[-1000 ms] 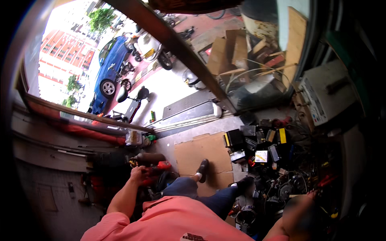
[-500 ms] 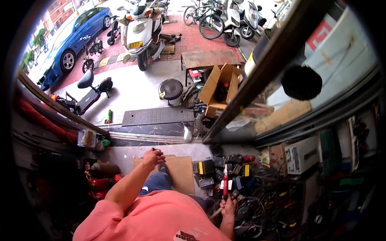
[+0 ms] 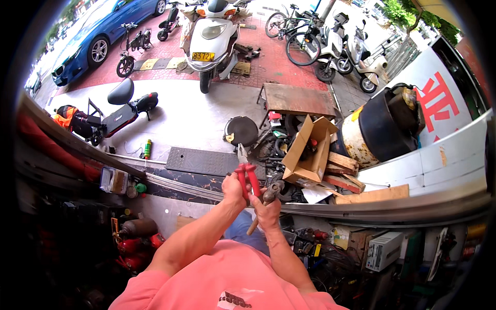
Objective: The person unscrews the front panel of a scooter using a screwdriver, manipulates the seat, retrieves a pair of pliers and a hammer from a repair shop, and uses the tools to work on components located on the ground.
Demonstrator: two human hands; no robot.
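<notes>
A pair of pliers [image 3: 253, 180] with red handles is held up in front of me, jaws pointing away and handles spread. My left hand [image 3: 234, 190] is closed around the left handle. A small dark bit shows at its fingertips, too small to name. My right hand [image 3: 267, 213] is closed around a hammer [image 3: 272, 190], gripping its wooden handle just below the dark metal head. The thumb side of that hand also touches the right handle of the pliers. Both hands are close together, above the door sill.
Beyond the sill lie a dark ramp plate [image 3: 201, 160], a round stool [image 3: 241, 131] and an open cardboard box [image 3: 311, 150]. A folded scooter [image 3: 121, 116] stands outside left, a white motor scooter [image 3: 213, 41] farther off. Red cylinders [image 3: 135, 245] crowd the left, tools and parts the right.
My right hand has raised the pliers and hammer from the lower right to the middle. My left hand has come over and taken one plier handle. The view has shifted toward the doorway.
</notes>
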